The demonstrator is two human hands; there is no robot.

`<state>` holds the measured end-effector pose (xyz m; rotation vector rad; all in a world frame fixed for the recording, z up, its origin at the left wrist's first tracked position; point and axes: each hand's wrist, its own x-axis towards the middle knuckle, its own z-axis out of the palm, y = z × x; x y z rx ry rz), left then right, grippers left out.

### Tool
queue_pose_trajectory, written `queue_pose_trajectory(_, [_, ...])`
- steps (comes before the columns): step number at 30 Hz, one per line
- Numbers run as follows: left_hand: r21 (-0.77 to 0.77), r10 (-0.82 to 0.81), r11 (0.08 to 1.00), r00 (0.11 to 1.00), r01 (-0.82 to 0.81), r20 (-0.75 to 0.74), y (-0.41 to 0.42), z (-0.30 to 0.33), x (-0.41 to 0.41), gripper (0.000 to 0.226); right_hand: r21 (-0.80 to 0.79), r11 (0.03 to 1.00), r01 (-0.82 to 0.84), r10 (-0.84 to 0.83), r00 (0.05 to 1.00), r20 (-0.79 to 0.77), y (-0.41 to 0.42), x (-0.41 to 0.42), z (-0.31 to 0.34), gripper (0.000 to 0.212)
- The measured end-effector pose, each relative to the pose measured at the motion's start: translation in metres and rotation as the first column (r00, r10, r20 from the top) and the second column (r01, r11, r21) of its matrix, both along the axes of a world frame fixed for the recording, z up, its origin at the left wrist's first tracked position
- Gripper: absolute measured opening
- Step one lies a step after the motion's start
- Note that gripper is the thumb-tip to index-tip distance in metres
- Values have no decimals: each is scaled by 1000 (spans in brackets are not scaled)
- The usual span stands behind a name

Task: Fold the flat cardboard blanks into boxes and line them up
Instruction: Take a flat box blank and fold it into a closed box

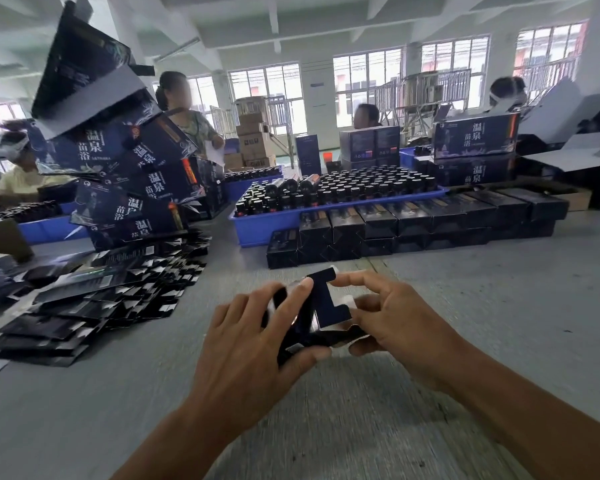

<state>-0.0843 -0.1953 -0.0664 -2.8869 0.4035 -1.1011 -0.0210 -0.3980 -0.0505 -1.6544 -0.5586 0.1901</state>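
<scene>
We hold a small dark cardboard box [321,311] in both hands, just above the middle of the grey surface [465,306], near its front edge. Our left hand [253,344] has its grip curled around the left side of the box, with the thumb under it and the fingers on top. Our right hand [392,317] pinches the right side, with one finger on a raised flap. The box is half folded and tilted.

A row of finished boxes [413,226] stands in a line behind it, touching a blue tray [257,230] full of dark bottles [354,188]. A pile of flat blanks [94,299] lies by the left edge. Big dark cartons [139,181] are stacked behind the pile.
</scene>
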Motion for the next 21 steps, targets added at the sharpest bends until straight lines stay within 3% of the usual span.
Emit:
queue_pose_trajectory(7, [-4,-47,999,999,47,-13,3,1,-1,67,-44,987,155,-138,954,266,9,-6,-4,47])
queue_pose_trajectory(14, [-52,-112,992,993,113,22,7,2,0,68,24,988,150,-149,936,319,10,-8,-5,45])
queue_pose_trajectory(21, [-62,-106,992,994,108,36,9,5,-2,62,-45,975,216,-176,885,431,11,-10,-9,49])
